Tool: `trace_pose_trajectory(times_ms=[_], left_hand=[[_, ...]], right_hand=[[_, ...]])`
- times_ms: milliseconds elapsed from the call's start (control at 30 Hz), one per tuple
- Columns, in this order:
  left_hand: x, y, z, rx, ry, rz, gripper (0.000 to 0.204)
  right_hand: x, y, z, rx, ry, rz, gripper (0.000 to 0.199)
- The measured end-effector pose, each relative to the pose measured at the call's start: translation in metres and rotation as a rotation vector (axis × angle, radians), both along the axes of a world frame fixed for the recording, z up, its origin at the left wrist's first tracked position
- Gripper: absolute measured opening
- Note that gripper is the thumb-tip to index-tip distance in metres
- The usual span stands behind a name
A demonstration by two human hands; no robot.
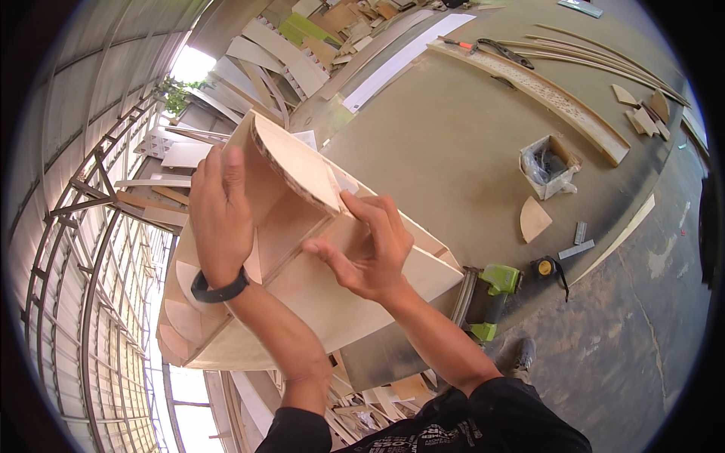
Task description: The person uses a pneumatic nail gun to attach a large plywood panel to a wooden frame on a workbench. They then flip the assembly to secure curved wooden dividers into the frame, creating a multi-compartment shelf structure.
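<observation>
A large pale plywood frame [355,302] with rounded ribs and inner dividers stands in front of me. At its top, a curved-edged plywood piece [294,162] with a rough, dark edge sits across the frame. My left hand [221,208], with a black band on the wrist, lies against the frame's left side with its fingers stretched upward, beside the piece. The fingers of my right hand [370,245] press on the piece's near corner. My right thumb reaches out over the divider below that corner. Part of the left hand's contact is hidden.
On the worktable [453,128] stand an open box [547,166] with a plastic bag and a long curved wooden strip [544,98]. Near its edge lie a green nail gun [498,291], a tape measure [544,266], staple strips [577,249] and a quarter-round plywood piece [534,219]. Offcuts [393,400] are piled below.
</observation>
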State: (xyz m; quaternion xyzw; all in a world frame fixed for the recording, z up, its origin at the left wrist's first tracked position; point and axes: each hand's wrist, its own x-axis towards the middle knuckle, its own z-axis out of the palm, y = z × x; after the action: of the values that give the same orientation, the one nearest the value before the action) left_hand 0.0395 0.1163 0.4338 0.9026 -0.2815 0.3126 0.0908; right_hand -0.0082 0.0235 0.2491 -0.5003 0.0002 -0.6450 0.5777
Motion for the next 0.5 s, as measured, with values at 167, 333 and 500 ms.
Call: trace_pose_trajectory(times_ms=[167, 333, 500], left_hand=[[-0.001, 0.004, -0.008, 0.041, -0.1, 0.052, 0.06], [0.004, 0.006, -0.012, 0.071, -0.143, 0.068, 0.058], [-0.002, -0.006, -0.003, -0.049, -0.024, 0.005, 0.054]], right_hand=[[0.003, 0.0, -0.009, -0.022, -0.041, -0.018, 0.068], [0.007, -0.002, -0.012, -0.034, -0.03, -0.025, 0.069], [0.011, -0.001, -0.012, -0.035, -0.08, 0.002, 0.066]])
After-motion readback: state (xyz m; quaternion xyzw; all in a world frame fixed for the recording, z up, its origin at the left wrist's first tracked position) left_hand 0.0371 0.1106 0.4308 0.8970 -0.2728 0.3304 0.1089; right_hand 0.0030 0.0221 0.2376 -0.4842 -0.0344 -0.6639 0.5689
